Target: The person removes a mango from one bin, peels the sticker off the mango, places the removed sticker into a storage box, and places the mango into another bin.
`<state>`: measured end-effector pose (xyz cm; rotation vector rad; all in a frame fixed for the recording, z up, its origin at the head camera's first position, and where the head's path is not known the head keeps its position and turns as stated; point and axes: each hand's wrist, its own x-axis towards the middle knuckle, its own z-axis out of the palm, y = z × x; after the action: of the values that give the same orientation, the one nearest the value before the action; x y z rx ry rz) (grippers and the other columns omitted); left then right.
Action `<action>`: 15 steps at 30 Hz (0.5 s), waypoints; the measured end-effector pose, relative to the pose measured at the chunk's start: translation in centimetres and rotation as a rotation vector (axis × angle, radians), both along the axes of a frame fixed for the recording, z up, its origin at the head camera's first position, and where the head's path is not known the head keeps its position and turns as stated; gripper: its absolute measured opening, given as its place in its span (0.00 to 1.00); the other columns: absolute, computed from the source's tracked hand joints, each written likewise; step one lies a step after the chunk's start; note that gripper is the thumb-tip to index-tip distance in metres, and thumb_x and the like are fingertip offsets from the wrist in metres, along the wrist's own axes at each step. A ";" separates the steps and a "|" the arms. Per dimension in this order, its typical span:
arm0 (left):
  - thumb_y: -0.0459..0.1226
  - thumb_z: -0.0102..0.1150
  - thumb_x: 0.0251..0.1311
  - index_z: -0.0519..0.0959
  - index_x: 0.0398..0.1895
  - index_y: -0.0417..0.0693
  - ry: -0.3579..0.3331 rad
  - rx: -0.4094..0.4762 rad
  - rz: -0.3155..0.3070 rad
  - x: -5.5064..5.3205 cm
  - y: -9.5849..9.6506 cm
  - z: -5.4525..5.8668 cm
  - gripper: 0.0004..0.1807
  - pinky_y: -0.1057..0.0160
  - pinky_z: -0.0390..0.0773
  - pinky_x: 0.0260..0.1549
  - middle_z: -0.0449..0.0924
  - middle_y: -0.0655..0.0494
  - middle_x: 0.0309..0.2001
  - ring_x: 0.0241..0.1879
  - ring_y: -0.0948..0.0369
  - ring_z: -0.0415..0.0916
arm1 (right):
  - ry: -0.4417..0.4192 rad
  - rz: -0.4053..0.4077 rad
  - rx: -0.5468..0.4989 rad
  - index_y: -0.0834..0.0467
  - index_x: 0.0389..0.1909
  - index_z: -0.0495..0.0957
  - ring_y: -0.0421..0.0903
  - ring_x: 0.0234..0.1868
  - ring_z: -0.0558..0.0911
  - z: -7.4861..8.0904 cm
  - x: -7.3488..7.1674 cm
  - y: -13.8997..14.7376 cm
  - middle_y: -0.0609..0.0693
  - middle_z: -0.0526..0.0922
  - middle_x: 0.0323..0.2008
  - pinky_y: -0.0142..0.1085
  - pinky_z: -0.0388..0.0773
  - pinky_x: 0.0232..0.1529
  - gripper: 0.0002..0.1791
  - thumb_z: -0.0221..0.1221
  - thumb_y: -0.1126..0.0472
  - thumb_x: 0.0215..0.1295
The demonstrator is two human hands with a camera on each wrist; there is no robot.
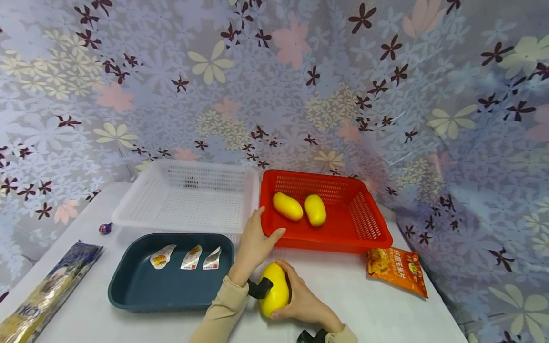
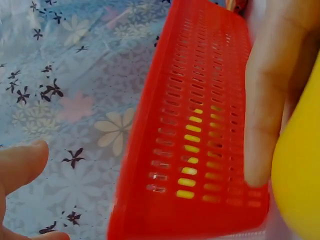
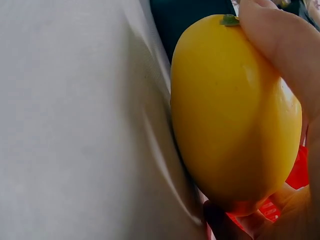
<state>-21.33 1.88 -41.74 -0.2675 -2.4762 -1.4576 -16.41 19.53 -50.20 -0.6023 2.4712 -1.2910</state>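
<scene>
My right hand (image 1: 304, 300) grips a large smooth yellow mango (image 1: 274, 290) over the front of the table, thumb on one side and fingers on the other. A small green stem end shows on the mango (image 3: 235, 115) in the right wrist view. Just left of it, my left hand (image 1: 255, 243) reaches forward with fingers extended and holds nothing. Its fingertips are by the front left corner of the red basket (image 1: 317, 244). Inside that basket lie two more yellow mangoes, one tilted on the left (image 1: 287, 206) and one beside it (image 1: 315, 210).
A white basket (image 1: 184, 226) adjoins the red one on the left. In front of it sits a dark teal tray (image 1: 171, 288) with several labels. An orange snack bag (image 1: 399, 269) lies right, a long yellow packet (image 1: 47, 295) left, and a small purple wrapped candy (image 1: 105, 228) near the white basket.
</scene>
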 end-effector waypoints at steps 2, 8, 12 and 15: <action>0.49 0.64 0.58 0.60 0.70 0.34 0.024 -0.066 0.027 -0.3 0.6 -0.3 0.43 0.37 0.64 0.64 0.63 0.33 0.69 0.66 0.35 0.63 | -0.005 -0.002 0.005 0.50 0.75 0.46 0.55 0.65 0.63 0.0 0.0 0.1 0.54 0.58 0.73 0.58 0.62 0.61 0.65 0.77 0.47 0.39; 0.49 0.64 0.58 0.62 0.69 0.31 0.118 -0.383 0.083 -0.8 1.4 -1.0 0.43 0.47 0.57 0.71 0.65 0.36 0.68 0.69 0.42 0.62 | 0.004 0.001 0.000 0.51 0.75 0.46 0.53 0.65 0.63 0.1 0.0 -0.1 0.54 0.58 0.73 0.58 0.61 0.62 0.65 0.77 0.45 0.38; 0.47 0.64 0.58 0.63 0.68 0.30 0.159 -0.448 0.080 -0.9 1.3 -1.2 0.42 0.48 0.58 0.70 0.66 0.36 0.68 0.70 0.44 0.62 | 0.006 -0.006 -0.017 0.50 0.75 0.47 0.52 0.66 0.64 0.3 0.1 -0.1 0.52 0.59 0.72 0.60 0.58 0.63 0.65 0.77 0.45 0.38; 0.48 0.63 0.59 0.64 0.67 0.29 0.169 -0.481 0.059 -0.8 1.1 -1.2 0.40 0.47 0.60 0.70 0.67 0.36 0.68 0.69 0.44 0.63 | -0.009 -0.010 -0.032 0.50 0.75 0.47 0.51 0.66 0.64 0.2 0.2 0.0 0.52 0.59 0.72 0.60 0.57 0.65 0.65 0.77 0.47 0.38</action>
<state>-22.10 2.96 -42.97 -0.3835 -2.6302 -0.7616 -16.25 19.52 -49.97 -0.5914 2.4534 -1.3365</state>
